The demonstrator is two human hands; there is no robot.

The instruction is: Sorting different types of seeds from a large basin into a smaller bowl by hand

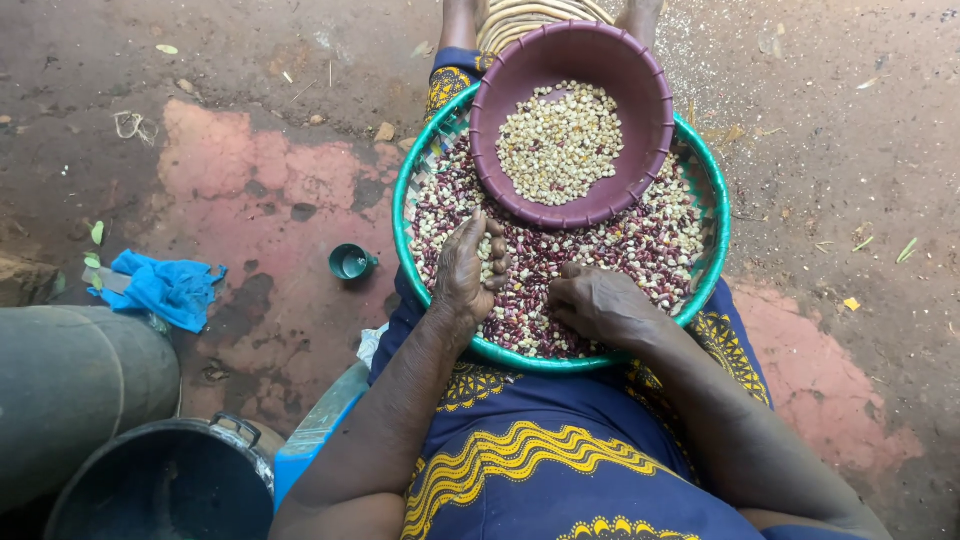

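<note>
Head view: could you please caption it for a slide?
Both hands sort speckled beans in a green tray.

Speckled red-white beans [600,260] in green woven tray [405,190] on lap, spread flat

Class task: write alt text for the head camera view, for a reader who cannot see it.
Seen from above, a person's left hand and right hand rest among mixed dark red and pale beans in a green-rimmed woven tray on their lap. A maroon bowl of pale beans sits on the tray's far side. A blue cloth and small green cup lie on the ground.
</note>
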